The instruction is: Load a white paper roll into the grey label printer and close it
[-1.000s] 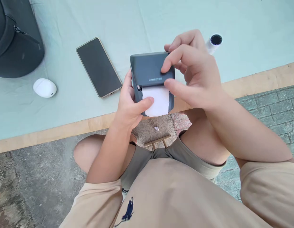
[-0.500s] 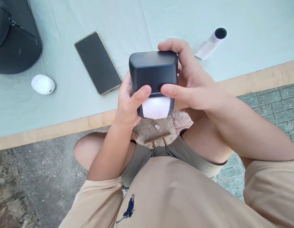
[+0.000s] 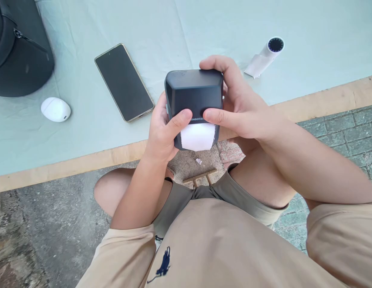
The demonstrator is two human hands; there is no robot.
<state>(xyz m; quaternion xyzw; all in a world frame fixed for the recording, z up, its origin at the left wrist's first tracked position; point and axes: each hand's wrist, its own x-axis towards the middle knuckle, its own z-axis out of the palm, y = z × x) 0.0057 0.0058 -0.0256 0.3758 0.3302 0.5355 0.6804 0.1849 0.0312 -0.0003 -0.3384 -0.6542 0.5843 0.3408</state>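
A small dark grey label printer (image 3: 193, 93) is held up between both hands above the table's front edge. White paper (image 3: 198, 136) shows at its near end, below the lid. My left hand (image 3: 163, 130) grips its left side, thumb pressed on the lid's lower edge. My right hand (image 3: 238, 106) wraps the right side and far corner, thumb pressing the lid beside the printed brand name.
On the pale green cloth of the table (image 3: 83, 132) lie a black phone (image 3: 124, 82), a white oval case (image 3: 55, 109), a black bag (image 3: 17, 48) at far left, and a white roll core (image 3: 265, 56) at right. Paved ground lies below.
The printer's lid has come down over the paper, from open one second ago to nearly closed. Both thumbs moved onto the lid's lower edge. The right hand shifted to wrap the printer's right side.
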